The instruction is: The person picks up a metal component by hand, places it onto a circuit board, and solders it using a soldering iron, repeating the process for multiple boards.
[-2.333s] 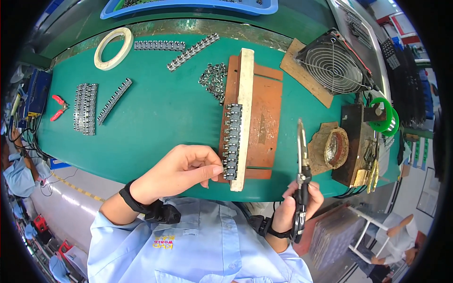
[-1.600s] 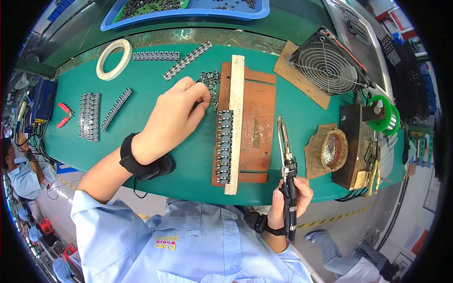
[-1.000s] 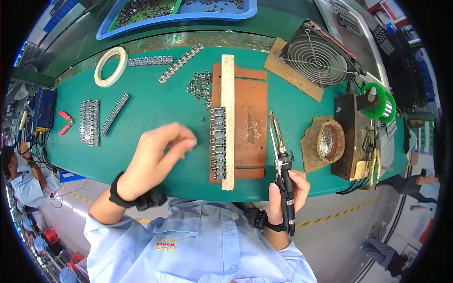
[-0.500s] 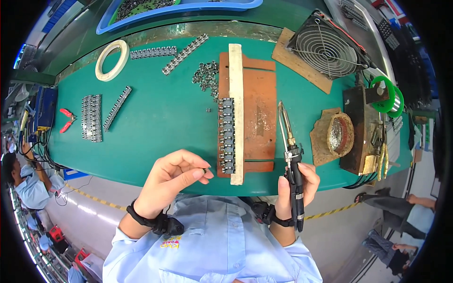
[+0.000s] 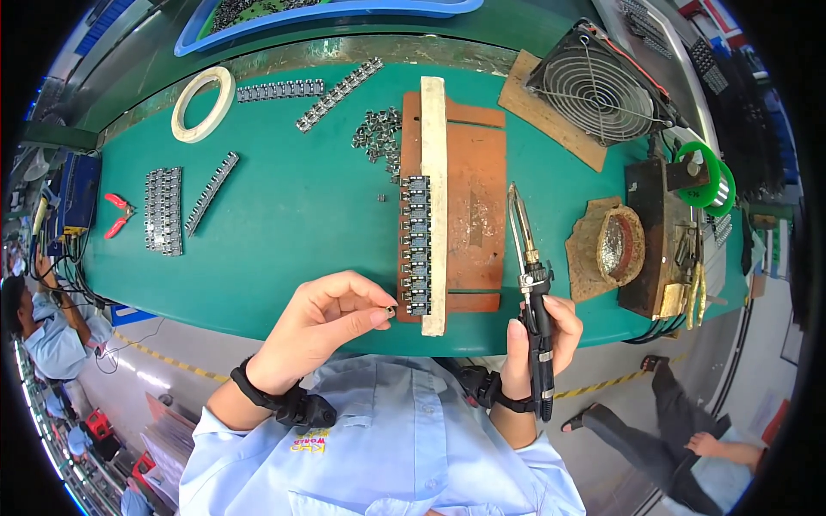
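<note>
Blue shirt (image 5: 387,469) w/ yellow-red lettering (image 5: 308,442); L hand (image 5: 317,323) pinching sm. part (image 5: 391,310), R hand (image 5: 564,334) gripping blk soldering iron (image 5: 539,331).

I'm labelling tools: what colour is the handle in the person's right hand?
Mostly black; the handle shows best in the head view.

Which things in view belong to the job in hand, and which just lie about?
Likely in the job:
iron, in the right hand
small part, in the left hand
black row, on the brown board
heap

Apparently just lying about:
tape roll
pliers
</note>
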`<state>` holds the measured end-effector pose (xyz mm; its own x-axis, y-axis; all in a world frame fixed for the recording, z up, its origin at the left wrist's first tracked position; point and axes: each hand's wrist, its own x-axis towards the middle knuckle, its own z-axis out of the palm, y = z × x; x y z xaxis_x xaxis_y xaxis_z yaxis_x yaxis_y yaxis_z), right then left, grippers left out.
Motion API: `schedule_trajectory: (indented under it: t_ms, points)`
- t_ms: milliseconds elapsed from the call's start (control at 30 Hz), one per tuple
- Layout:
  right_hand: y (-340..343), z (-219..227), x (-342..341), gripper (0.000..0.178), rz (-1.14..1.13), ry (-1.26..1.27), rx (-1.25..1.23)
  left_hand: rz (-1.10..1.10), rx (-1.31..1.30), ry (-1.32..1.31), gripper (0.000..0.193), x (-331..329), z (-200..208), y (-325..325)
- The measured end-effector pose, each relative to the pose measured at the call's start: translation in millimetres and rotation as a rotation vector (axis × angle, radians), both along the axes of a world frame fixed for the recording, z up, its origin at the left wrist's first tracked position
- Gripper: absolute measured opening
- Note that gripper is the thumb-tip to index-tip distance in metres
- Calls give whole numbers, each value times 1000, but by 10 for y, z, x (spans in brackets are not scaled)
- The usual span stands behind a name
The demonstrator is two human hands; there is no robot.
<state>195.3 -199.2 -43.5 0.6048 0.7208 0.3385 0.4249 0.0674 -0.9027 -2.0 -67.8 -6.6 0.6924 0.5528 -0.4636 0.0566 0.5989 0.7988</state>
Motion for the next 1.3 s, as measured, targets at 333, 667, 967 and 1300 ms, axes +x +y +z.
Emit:
schedule_trajectory:
  t_ms: [333,667,967,1300]
  points:
    - [1,-19,11,40,1,-10,0,-3,56,-41,29,111,-19,31]
    - [-4,-20,15,41,12,2,-13,-83,12,-49,32,142,-44,133]
    - [-3,-27,24,42,8,-49,-11,-109,-6,-62,14,144,-28,160]
    - [-357,105,12,43,147,4,109,-179,-76,-140,15,134,-119,248]
